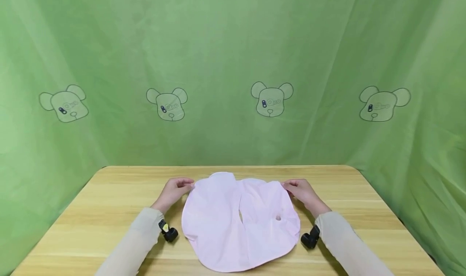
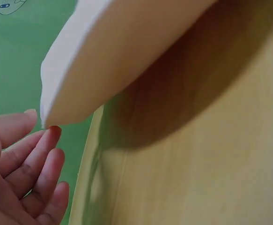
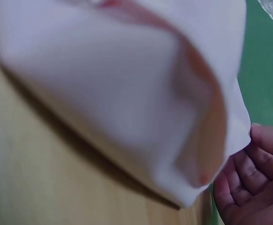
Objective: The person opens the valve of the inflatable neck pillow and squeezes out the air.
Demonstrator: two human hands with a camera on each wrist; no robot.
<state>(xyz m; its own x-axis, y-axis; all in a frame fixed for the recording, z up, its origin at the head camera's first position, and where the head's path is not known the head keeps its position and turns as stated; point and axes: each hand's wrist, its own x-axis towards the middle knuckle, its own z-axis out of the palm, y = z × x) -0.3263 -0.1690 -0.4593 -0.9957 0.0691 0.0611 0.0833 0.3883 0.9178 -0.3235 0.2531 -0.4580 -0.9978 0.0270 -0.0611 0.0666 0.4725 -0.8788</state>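
Observation:
A pale pink, rounded piece of cloth (image 1: 214, 219) is spread between both hands over the wooden table. Down its middle runs a narrow slit, and a small dark spot (image 1: 278, 218) shows on its right half. My left hand (image 1: 178, 189) pinches the far left edge between thumb and fingertips; in the left wrist view the cloth's corner (image 2: 63, 101) reaches these fingertips. At the far right edge, my right hand (image 1: 302, 191) pinches the cloth with thumb and fingers. In the right wrist view the cloth (image 3: 108, 93) bulges and folds, its edge curling open.
The light wooden table (image 1: 120, 187) has rounded far corners. Behind and beside it hangs a green curtain (image 1: 218, 45) with printed bear heads. A small black camera (image 1: 169, 232) sits on the left wrist, another black camera (image 1: 310, 238) on the right.

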